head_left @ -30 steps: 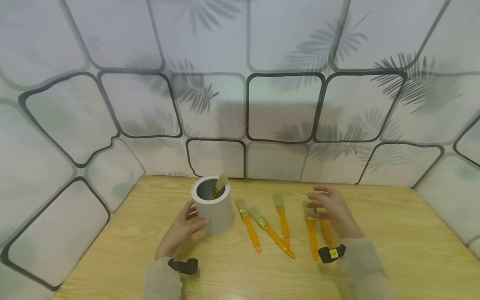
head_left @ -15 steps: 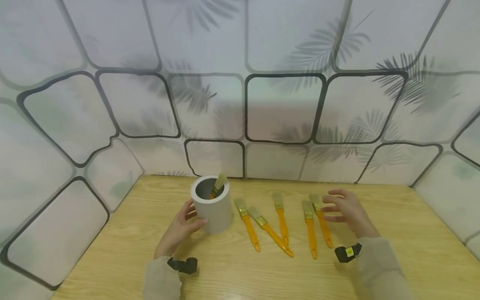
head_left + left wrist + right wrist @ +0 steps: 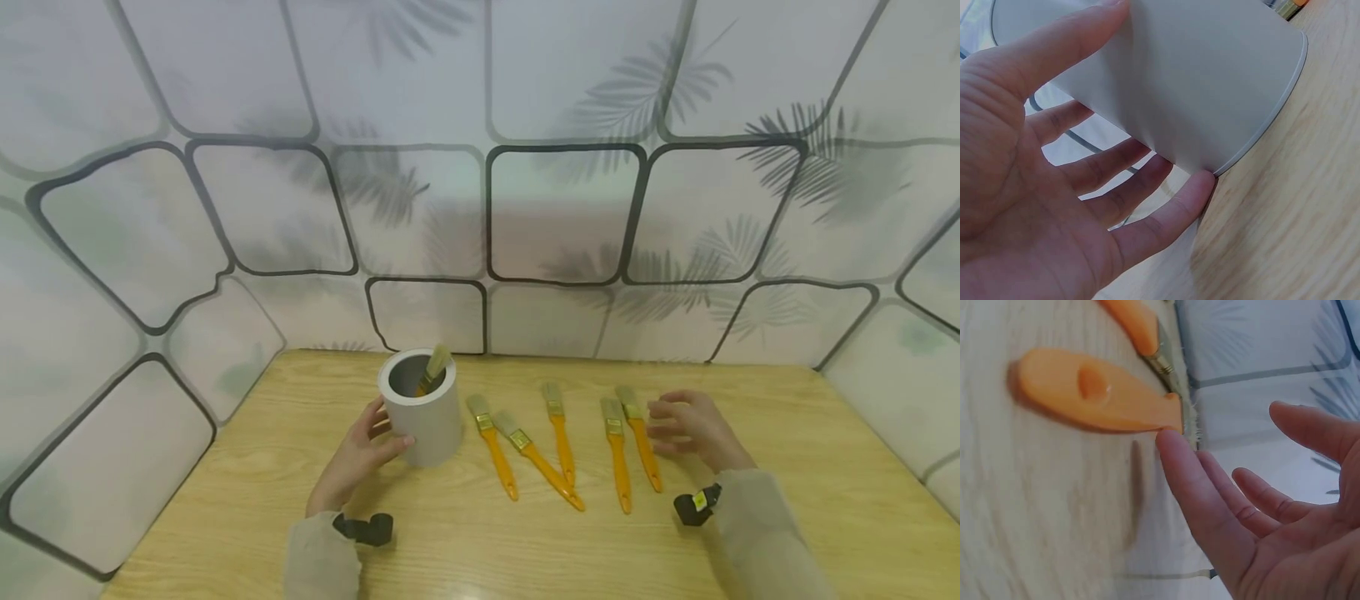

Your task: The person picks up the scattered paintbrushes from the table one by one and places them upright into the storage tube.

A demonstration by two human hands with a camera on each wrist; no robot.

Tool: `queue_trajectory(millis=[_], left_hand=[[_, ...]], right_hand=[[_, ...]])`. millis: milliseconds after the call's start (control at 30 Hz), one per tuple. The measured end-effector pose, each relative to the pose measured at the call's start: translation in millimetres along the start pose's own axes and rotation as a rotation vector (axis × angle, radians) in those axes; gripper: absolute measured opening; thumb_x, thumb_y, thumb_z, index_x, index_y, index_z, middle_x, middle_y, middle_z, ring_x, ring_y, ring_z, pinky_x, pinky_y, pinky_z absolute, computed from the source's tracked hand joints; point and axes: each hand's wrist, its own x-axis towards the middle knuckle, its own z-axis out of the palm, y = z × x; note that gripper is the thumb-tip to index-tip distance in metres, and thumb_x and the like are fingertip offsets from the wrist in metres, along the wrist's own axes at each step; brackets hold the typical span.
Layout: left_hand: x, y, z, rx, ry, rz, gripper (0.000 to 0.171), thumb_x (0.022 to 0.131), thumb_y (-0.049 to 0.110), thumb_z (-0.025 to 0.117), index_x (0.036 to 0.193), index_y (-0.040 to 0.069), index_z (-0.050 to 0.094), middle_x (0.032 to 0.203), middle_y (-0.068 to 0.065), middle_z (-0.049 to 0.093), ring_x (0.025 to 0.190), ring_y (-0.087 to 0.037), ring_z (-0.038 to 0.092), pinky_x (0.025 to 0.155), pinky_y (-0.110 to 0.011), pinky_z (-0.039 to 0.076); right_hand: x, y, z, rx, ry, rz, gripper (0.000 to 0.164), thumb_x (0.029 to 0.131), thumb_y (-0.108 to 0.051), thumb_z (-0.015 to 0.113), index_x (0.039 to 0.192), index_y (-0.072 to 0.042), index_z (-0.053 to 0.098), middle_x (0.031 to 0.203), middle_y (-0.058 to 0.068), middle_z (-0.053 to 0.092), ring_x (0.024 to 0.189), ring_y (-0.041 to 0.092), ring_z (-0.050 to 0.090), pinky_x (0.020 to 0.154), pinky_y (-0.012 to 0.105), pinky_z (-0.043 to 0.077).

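Observation:
A light grey cylindrical container [image 3: 435, 431] with a white rim stands upright at the left of the table, one paintbrush [image 3: 437, 364] leaning inside it, bristles up. My left hand [image 3: 362, 457] holds the container's left side, thumb across the front and fingers around the back; the left wrist view shows the fingertips [image 3: 1200, 187] touching its wall. To its right lie several paintbrushes with orange handles, bristles pointing away. My right hand [image 3: 699, 429] is just right of the rightmost paintbrush [image 3: 645, 446], fingers loosely bent and holding nothing; whether they touch its handle [image 3: 1129, 403] I cannot tell.
Two paintbrushes, a left one [image 3: 497, 454] and a slanted one [image 3: 547, 471], lie nearest the container. Another paintbrush [image 3: 560, 433] and one more [image 3: 618, 458] lie farther right. A patterned cloth wall [image 3: 555, 217] rises behind the wooden table [image 3: 465, 550].
My right hand has moved right, from over the two rightmost paintbrushes to beside them, uncovering the last one. My left hand stays on the container.

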Motion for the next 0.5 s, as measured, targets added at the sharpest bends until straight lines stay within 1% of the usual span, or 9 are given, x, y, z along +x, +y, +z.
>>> queue_trajectory(millis=[133,267,367,500], left_hand=[[-4.8,1.4,2.5,0.005,0.000,-0.006,0.087,0.092,0.013,0.074,0.161,0.009,0.022,0.159,-0.028,0.024,0.143,-0.050,0.028,0.108,-0.062,0.037],[-9.1,2.2,3.7,0.004,0.006,-0.013,0.087,0.092,0.013,0.074,0.161,0.009,0.022,0.159,-0.028,0.023,0.143,-0.050,0.027,0.107,-0.062,0.037],[-12.2,2.8,4.7,0.004,0.011,-0.018,0.087,0.092,0.014,0.074,0.161,0.009,0.021,0.159,-0.028,0.022,0.143,-0.050,0.027,0.107,-0.063,0.037],[-17.7,4.4,7.9,0.004,0.018,-0.025,0.087,0.091,0.014,0.074,0.161,0.008,0.021,0.159,-0.029,0.022,0.143,-0.050,0.027,0.107,-0.063,0.037]], right_hand=[[0,4,-2,0.013,-0.010,0.026,0.056,0.104,-0.013,0.057,0.139,0.019,0.028,0.121,0.033,0.057,0.088,0.023,0.068,0.076,0.040,0.061],[1,6,-3,0.044,-0.025,0.044,0.057,0.101,-0.009,0.060,0.139,0.021,0.029,0.112,0.021,0.064,0.086,0.020,0.066,0.075,0.038,0.061],[1,7,-2,0.052,-0.033,0.052,0.059,0.098,-0.004,0.062,0.140,0.022,0.029,0.106,0.014,0.065,0.085,0.018,0.065,0.074,0.037,0.061],[1,10,0,0.020,-0.009,0.076,0.060,0.095,-0.001,0.065,0.140,0.022,0.032,0.101,0.011,0.065,0.082,0.016,0.064,0.072,0.034,0.061]])
